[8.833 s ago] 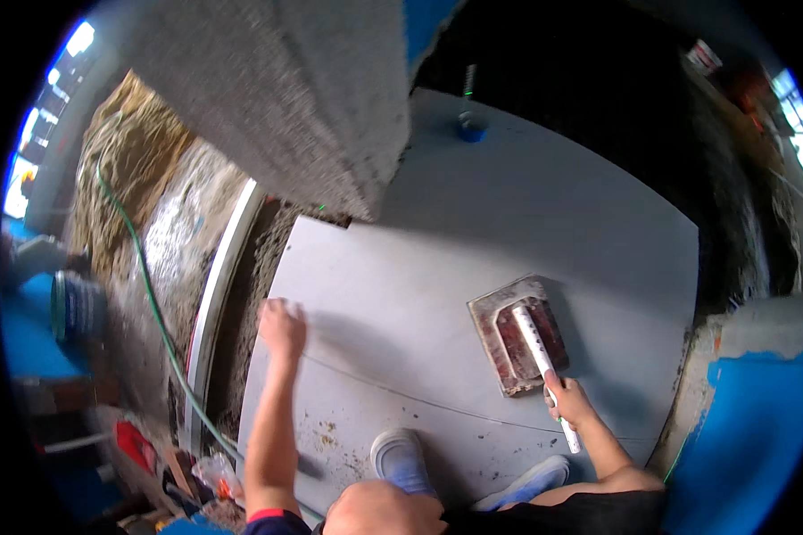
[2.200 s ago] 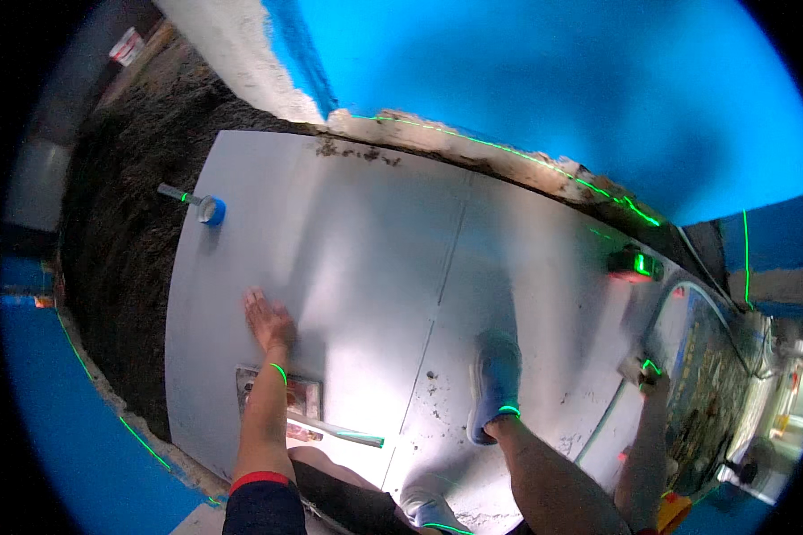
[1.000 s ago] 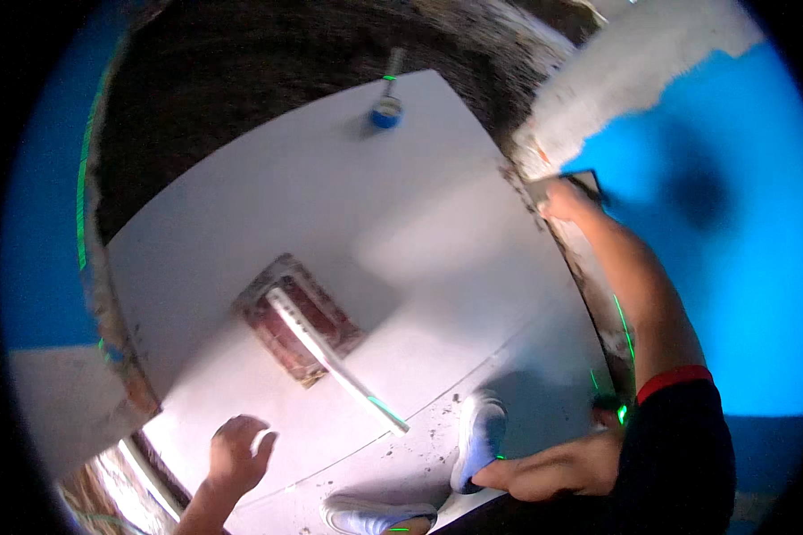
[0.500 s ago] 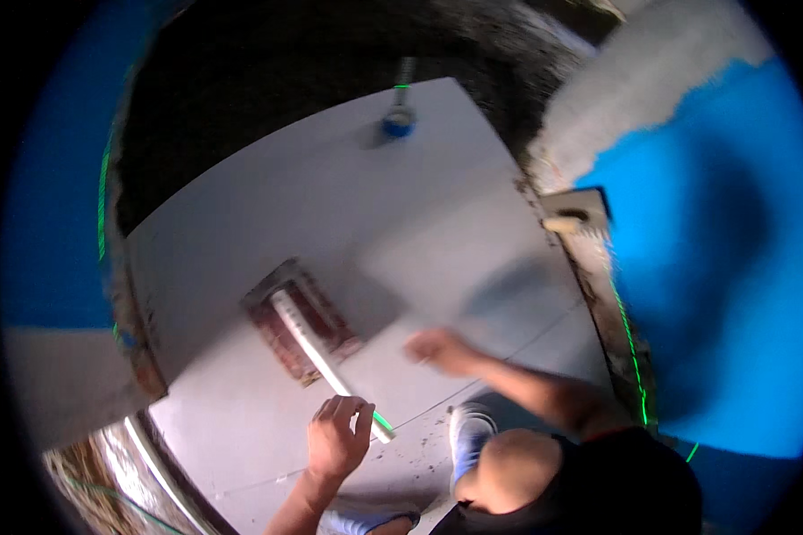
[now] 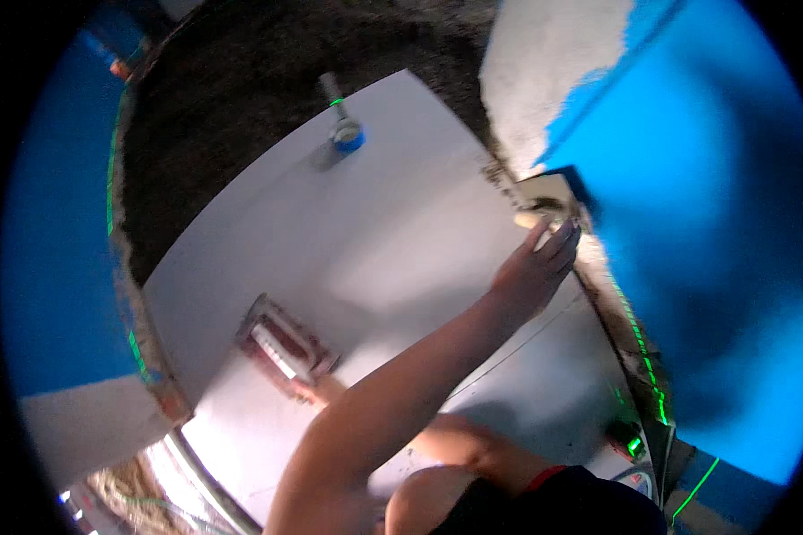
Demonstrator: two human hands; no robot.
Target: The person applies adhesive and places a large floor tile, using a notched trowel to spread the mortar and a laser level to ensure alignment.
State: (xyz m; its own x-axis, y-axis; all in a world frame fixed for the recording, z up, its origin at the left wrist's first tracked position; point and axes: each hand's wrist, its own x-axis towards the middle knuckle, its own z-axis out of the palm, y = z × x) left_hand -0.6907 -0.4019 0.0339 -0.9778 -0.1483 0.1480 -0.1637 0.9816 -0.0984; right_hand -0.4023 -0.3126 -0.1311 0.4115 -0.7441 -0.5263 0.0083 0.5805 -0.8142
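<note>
My left arm stretches up and to the right across my right arm. My left hand (image 5: 533, 272) is at the pale handle of a notched trowel (image 5: 549, 192), fingers apart over the handle's near end. The trowel lies at the right edge of a large pale panel (image 5: 401, 214). My right hand (image 5: 321, 390) is closed around the white handle of a rectangular red-brown float (image 5: 272, 321), which rests on the panel at left. The left forearm hides part of the right hand and of the handle.
A blue round-headed tool (image 5: 348, 135) with a grey handle is at the panel's far edge. Dark rough ground (image 5: 268, 116) lies beyond. Blue-painted surfaces (image 5: 696, 241) flank both sides. A small device with a green light (image 5: 629, 441) stands at lower right; green laser lines cross the surfaces.
My left hand has moved from beside the white handle's near end to the trowel at right. My right hand has gone left onto the float's handle. The view has shifted.
</note>
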